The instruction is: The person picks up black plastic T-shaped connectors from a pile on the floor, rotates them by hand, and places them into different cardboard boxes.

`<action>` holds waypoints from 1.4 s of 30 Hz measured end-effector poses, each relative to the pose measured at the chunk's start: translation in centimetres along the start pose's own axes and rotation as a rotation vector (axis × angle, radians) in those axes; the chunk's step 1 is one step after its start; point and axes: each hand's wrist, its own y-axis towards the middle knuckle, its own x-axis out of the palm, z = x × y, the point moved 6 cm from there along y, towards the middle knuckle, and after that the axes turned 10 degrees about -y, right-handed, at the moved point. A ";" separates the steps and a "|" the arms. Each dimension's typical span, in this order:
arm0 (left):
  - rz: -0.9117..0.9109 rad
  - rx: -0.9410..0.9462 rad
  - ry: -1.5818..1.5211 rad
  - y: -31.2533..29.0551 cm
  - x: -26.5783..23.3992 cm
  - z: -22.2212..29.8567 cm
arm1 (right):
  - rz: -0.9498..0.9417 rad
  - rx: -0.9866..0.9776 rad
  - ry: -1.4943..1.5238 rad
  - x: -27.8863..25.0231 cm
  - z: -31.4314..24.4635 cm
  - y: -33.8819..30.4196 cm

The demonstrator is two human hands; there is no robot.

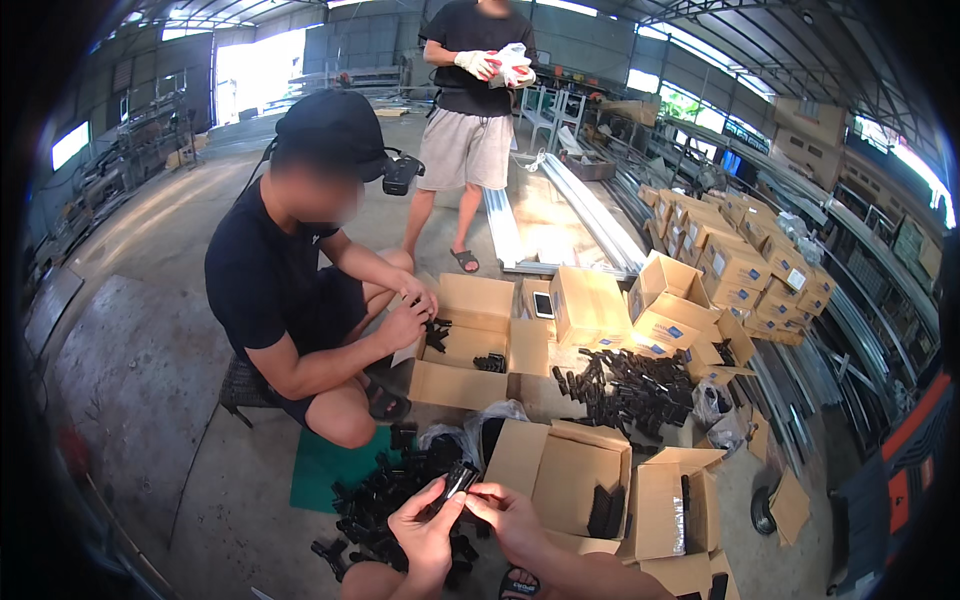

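A short black part, tube-like and shiny (460, 477), is held up between my two hands. My left hand (424, 527) grips it with thumb and fingers. The fingertips of my right hand (508, 518) pinch at its lower right side; the exact contact is partly hidden. Under and behind my hands lies a heap of similar black parts (385, 495), partly on a green mat (318, 468). Just right of my hands stands an open cardboard box (545, 470) with a row of black parts (606, 511) along its right side.
Across on the left, a seated co-worker (290, 260) handles black parts over another open box (478, 292). A second person (470, 140) in gloves stands behind. A larger pile of black parts (640, 390) lies to the right, with stacked cartons (735, 262) and long metal profiles (590, 215) farther back.
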 end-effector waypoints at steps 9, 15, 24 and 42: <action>-0.017 0.003 -0.015 -0.2 0.8 0.0 | 0.049 -0.196 -0.387 -1.0 0.2 0.3; -0.024 0.002 -0.030 -0.1 0.1 0.0 | 0.143 -0.225 -0.169 0.4 -0.7 0.1; -0.039 0.014 0.013 0.0 0.2 0.0 | 0.079 -0.150 -0.184 0.5 -0.8 -0.4; -0.014 -0.001 0.013 0.0 -0.3 -0.4 | 0.103 -0.248 -0.147 1.0 -0.7 -0.3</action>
